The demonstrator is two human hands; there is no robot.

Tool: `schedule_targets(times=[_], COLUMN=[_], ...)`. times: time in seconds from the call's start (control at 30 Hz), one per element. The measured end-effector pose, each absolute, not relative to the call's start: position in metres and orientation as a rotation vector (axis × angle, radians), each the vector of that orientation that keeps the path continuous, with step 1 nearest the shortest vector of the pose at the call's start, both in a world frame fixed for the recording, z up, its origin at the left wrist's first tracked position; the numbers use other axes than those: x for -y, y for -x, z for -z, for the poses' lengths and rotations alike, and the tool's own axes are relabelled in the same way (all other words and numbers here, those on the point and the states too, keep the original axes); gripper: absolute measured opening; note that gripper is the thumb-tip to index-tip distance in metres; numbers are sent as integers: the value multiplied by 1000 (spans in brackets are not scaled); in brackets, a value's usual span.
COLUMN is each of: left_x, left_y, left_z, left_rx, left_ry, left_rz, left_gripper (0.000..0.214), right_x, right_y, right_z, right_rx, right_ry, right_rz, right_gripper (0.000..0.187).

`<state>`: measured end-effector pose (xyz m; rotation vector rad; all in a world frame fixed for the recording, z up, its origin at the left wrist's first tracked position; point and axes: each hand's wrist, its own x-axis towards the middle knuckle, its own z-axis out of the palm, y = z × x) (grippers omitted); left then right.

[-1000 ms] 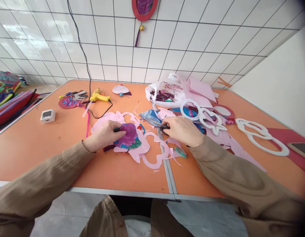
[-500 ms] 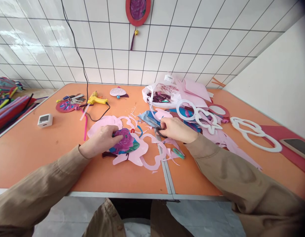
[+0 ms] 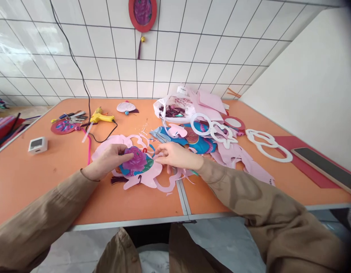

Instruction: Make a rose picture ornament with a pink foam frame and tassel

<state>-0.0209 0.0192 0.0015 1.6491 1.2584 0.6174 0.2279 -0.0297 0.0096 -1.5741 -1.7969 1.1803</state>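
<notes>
My left hand (image 3: 112, 159) is closed on the left edge of a cut fabric piece (image 3: 134, 161) with a purple flower, green leaves and a blue ground. Just right of that piece, my right hand (image 3: 172, 155) hovers with its fingers apart and nothing visible in them. Beneath the fabric lie pink cut-outs (image 3: 148, 180), and a dark tassel (image 3: 118, 180) pokes out at the lower left. A small red ring (image 3: 144, 150) shows at the fabric's upper edge. The scissors seen earlier cannot be made out now.
A yellow glue gun (image 3: 100, 116) with a black cord lies at the back left, near a small white device (image 3: 38, 145). Behind my right hand are a plastic bag (image 3: 161, 108) and blue patterned fabric (image 3: 206, 145). White ring frames (image 3: 273, 152) and a phone (image 3: 326, 167) lie at right.
My right hand has let go of the black-handled scissors and moved left to the flower fabric, its fingers opening. The left hand keeps its hold. The view has shifted to the right.
</notes>
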Motion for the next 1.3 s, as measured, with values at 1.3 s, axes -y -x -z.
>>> schedule_targets(times=[1.3], left_x=[-24], left_y=[-48], left_z=[-84], left_rx=[-585], left_ry=[-1343], left_rz=[-1200], left_gripper=[20], right_x=[-2], right_y=[-250], right_z=[-80], right_rx=[1364], right_ry=[804], right_rz=[-1049], right_gripper=[23])
